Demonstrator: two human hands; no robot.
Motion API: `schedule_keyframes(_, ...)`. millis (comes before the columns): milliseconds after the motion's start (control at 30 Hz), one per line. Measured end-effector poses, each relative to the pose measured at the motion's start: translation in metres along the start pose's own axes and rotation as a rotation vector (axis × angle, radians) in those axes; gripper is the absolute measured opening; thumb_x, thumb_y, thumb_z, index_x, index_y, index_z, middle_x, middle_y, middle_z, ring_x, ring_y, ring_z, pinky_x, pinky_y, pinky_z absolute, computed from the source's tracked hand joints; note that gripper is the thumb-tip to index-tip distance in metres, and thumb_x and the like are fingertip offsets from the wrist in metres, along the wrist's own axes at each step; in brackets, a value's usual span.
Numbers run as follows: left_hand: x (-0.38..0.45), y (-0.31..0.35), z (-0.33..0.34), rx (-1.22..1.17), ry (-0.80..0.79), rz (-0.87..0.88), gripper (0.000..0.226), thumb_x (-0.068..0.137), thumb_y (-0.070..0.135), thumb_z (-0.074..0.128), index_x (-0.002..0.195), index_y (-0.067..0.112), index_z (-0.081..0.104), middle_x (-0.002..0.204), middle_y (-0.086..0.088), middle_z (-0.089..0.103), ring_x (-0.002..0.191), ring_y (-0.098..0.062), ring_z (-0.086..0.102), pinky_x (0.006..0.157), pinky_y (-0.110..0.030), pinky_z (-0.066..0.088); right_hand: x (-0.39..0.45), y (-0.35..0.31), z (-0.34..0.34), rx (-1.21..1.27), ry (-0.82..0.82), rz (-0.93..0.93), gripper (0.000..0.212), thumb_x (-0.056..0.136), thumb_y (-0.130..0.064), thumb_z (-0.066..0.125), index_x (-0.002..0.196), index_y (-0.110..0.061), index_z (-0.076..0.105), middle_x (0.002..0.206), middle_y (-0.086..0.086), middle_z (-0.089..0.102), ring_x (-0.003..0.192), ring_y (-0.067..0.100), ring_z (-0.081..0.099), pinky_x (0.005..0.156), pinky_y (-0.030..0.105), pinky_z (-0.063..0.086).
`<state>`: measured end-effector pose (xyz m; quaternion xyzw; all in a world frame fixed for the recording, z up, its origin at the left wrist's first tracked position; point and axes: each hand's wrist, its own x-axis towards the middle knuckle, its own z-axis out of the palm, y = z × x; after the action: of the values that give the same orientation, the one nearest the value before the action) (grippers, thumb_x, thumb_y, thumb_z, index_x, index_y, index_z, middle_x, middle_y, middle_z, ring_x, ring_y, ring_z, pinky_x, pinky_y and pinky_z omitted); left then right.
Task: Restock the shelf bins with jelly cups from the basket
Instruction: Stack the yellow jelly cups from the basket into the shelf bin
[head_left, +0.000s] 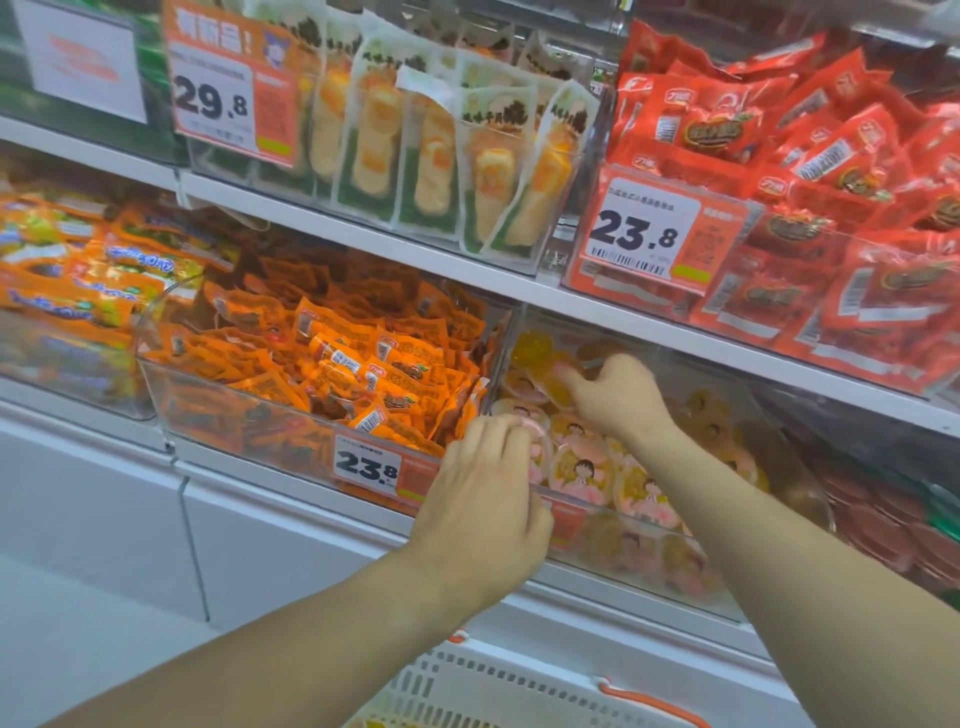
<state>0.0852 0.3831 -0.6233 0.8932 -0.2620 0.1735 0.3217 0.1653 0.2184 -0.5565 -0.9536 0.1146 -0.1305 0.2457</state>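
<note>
Jelly cups (576, 467) lie packed lid-up in the clear shelf bin (639, 571), filling it from the front wall back under the shelf above. Each cup appears to be a small, shallow plastic tub with a printed film lid; judged from its form, it is light, rigid at the rim and smooth on the sides. The film lid is probably the weak part and should not be pressed or pierced. Take hold across the rim, thumb on one side and fingers on the other, or stack several and grip the stack at its sides.

The left hand (483, 499) is at the front wall of the bin, fingers curled over a cup with a pink lid edge (535, 431); the hand covers most of it, so I judge this a grasp rather than see it fully. The right hand (618, 395) reaches deeper into the bin, fingers pinching a yellow cup (553, 387) near the rear left corner.

Left of the bin sits a second clear bin of orange packets (322, 374), with a price tag (368, 470) on its front. Above the bin, red packets (810, 208) fill the upper shelf. Below the bin, the white basket (498, 680) with an orange handle shows at the frame's lower edge; its contents are mostly out of view.
</note>
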Motion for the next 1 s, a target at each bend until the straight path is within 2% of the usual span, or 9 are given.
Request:
schedule_keyframes(100,0.0,-0.002,0.005,0.069,-0.047,-0.002,0.05,0.081,0.031,0.042,0.127,0.015,0.049,0.132,0.0,0.043,0.126,-0.02,0.035,0.103,-0.037,0.037,0.019,-0.007,0.023,-0.15,-0.023,-0.04,0.046,0.094,-0.04,0.061,0.123,-0.004,0.06,0.117,0.015,0.066,0.106,0.033,0.063,0.079,0.032,0.047)
schedule_keyframes(167,0.0,-0.002,0.007,0.1,-0.058,0.002,0.05,0.08,0.033,0.042,0.126,0.016,0.049,0.13,0.0,0.044,0.124,-0.021,0.036,0.103,-0.037,0.037,0.036,-0.004,0.039,-0.172,-0.034,-0.023,0.055,0.089,-0.045,0.064,0.127,-0.006,0.057,0.125,0.015,0.062,0.111,0.032,0.061,0.083,0.032,0.048)
schedule_keyframes(300,0.004,-0.002,0.009,0.058,-0.006,0.019,0.039,0.08,0.029,0.045,0.117,0.016,0.052,0.12,0.0,0.048,0.113,-0.022,0.04,0.096,-0.036,0.04,0.061,0.0,0.059,-0.199,-0.009,0.002,0.073,0.074,-0.065,0.063,0.12,-0.007,0.059,0.116,0.016,0.062,0.103,0.033,0.062,0.076,0.03,0.047)
schedule_keyframes(500,0.006,0.002,0.003,-0.256,0.15,0.076,0.011,0.083,0.017,0.051,0.091,0.018,0.058,0.094,0.007,0.056,0.092,-0.008,0.047,0.079,-0.028,0.043,0.063,-0.003,0.06,-0.248,0.033,-0.059,0.075,0.083,-0.066,0.06,0.122,-0.002,0.058,0.118,0.02,0.062,0.106,0.035,0.061,0.081,0.035,0.049)
schedule_keyframes(567,0.002,0.004,0.001,-0.288,0.156,0.075,0.009,0.082,0.018,0.051,0.086,0.02,0.059,0.087,0.011,0.057,0.081,-0.006,0.049,0.07,-0.031,0.045,0.046,-0.001,0.046,-0.224,0.077,-0.112,0.065,0.091,-0.057,0.056,0.123,0.001,0.058,0.116,0.02,0.063,0.108,0.036,0.061,0.084,0.036,0.048)
schedule_keyframes(700,-0.011,0.009,0.007,-0.323,0.077,0.027,0.01,0.079,0.023,0.052,0.082,0.025,0.061,0.065,0.015,0.054,0.065,-0.012,0.052,0.058,-0.035,0.046,-0.012,0.006,0.009,-0.009,0.293,-0.274,0.028,0.096,-0.034,0.056,0.089,-0.008,0.063,0.078,0.006,0.061,0.084,0.029,0.063,0.067,0.028,0.036)
schedule_keyframes(867,-0.039,0.01,0.042,-0.168,-0.254,-0.008,0.006,0.08,0.026,0.048,0.081,0.029,0.053,0.058,0.009,0.053,0.065,-0.021,0.056,0.06,-0.036,0.048,-0.104,0.033,0.009,0.338,0.519,-0.428,0.017,0.092,-0.016,0.063,0.077,-0.012,0.059,0.072,0.0,0.058,0.067,0.012,0.05,0.064,0.023,0.038)
schedule_keyframes(933,-0.057,-0.002,0.062,-0.018,-0.551,-0.038,0.005,0.089,0.025,0.05,0.089,0.025,0.055,0.076,0.004,0.063,0.081,-0.027,0.062,0.069,-0.038,0.051,-0.138,0.056,0.031,0.435,0.504,-0.406,0.018,0.091,-0.009,0.064,0.075,-0.008,0.058,0.069,0.001,0.055,0.065,0.011,0.046,0.064,0.02,0.036)
schedule_keyframes(1000,-0.078,-0.022,0.083,0.198,-0.941,-0.093,0.018,0.096,0.027,0.049,0.105,0.015,0.061,0.104,-0.007,0.067,0.1,-0.03,0.062,0.083,-0.036,0.05,-0.168,0.084,0.065,0.518,0.366,-0.311,0.019,0.094,-0.01,0.063,0.076,-0.007,0.058,0.067,0.004,0.055,0.063,0.013,0.047,0.061,0.02,0.036)
